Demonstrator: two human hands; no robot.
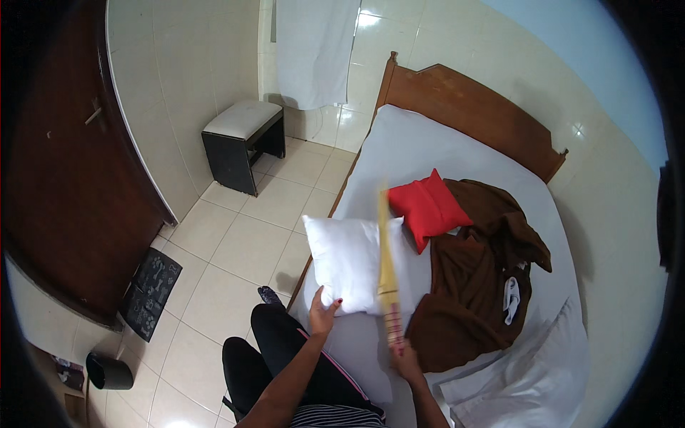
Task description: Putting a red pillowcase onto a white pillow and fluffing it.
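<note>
My left hand grips the near-left corner of a white pillow, thumb on top. In my right hand is the bound handle of a yellow stick bed broom, blurred towards its far end. The broom passes over the right part of the pillow; whether it touches the cloth I cannot tell. The pillow lies on the white-sheeted bed. Just beyond the broom's far end rests a red cushion, partly against a crumpled brown blanket.
A wooden headboard closes the bed's far end. White bedding lies rumpled at the near right. Left of the bed stand a padded stool, a dark doormat by the brown door, and a black bin on the tiles.
</note>
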